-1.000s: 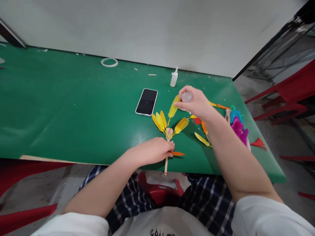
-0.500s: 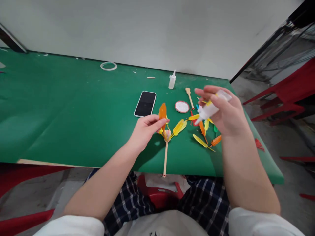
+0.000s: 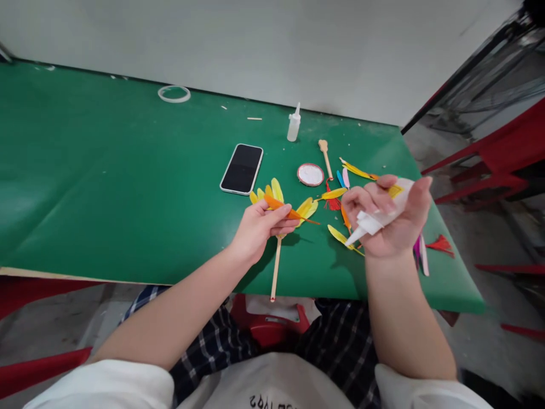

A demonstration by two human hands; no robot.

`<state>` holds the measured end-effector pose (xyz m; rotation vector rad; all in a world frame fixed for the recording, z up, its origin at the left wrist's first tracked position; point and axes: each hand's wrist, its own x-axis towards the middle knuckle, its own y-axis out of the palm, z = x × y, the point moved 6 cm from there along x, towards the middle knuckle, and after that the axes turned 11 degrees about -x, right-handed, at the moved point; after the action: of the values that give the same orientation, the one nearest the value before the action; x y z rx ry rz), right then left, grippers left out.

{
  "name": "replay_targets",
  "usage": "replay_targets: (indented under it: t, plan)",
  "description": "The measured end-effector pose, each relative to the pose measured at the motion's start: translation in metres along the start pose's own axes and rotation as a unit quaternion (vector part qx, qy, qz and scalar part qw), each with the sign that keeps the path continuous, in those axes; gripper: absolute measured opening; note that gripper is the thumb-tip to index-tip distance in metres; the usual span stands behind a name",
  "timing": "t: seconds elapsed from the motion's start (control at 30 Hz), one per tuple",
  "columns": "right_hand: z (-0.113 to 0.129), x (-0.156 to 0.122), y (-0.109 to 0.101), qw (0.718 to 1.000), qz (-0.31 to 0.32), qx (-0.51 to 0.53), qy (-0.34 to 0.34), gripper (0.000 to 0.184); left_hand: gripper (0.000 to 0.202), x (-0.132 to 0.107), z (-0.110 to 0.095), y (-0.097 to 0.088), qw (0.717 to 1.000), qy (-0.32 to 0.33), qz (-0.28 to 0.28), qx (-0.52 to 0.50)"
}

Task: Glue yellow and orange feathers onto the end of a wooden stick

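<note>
Between the thumb and fingers of my left hand (image 3: 266,224) is an orange feather (image 3: 275,203), its bare quill pointing right. Beneath that hand lies a feather fan with a wooden stick handle (image 3: 276,270); its yellow feathers (image 3: 307,210) spread out on both sides, and its middle is hidden by my hand. My right hand (image 3: 392,218), palm turned up, is closed around a white glue bottle (image 3: 402,196) with its nozzle tilted down to the left. Below the nozzle a loose yellow feather (image 3: 338,234) lies on the table.
A phone (image 3: 242,168), a small glue bottle (image 3: 293,125), a round white disc with a red rim (image 3: 310,174) and a wooden stick (image 3: 326,159) lie on the green table (image 3: 128,170). Red tassels (image 3: 441,245) and several feathers lie at right. A white ring (image 3: 174,94) sits far left.
The orange feather has gone from upright to lying sideways in my left hand, quill to the right. My right hand has turned palm up with the glue bottle. The view has shifted slightly.
</note>
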<state>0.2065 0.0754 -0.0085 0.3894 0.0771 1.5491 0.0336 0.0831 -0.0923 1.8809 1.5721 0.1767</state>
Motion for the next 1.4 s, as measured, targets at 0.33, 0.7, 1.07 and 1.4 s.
replay_targets:
  t: [0.33,0.7,1.07,1.4]
  plan:
    - [-0.017,0.0,-0.008,0.986,-0.062,-0.155,0.019,0.049,0.023,-0.006,0.013,0.009,0.996,-0.066,0.035,0.052]
    - [-0.019,0.0,-0.003,0.978,-0.124,-0.169,-0.011,0.043,0.019,-0.009,0.02,0.011,0.995,-0.095,0.039,0.019]
    - [-0.013,-0.005,0.011,0.973,-0.059,-0.223,-0.026,0.033,0.02,-0.007,0.018,0.009,0.995,-0.09,0.032,0.041]
    - [-0.014,0.0,-0.017,0.942,0.014,-0.325,0.088,0.057,0.021,-0.005,0.016,0.007,0.996,-0.069,0.026,0.054]
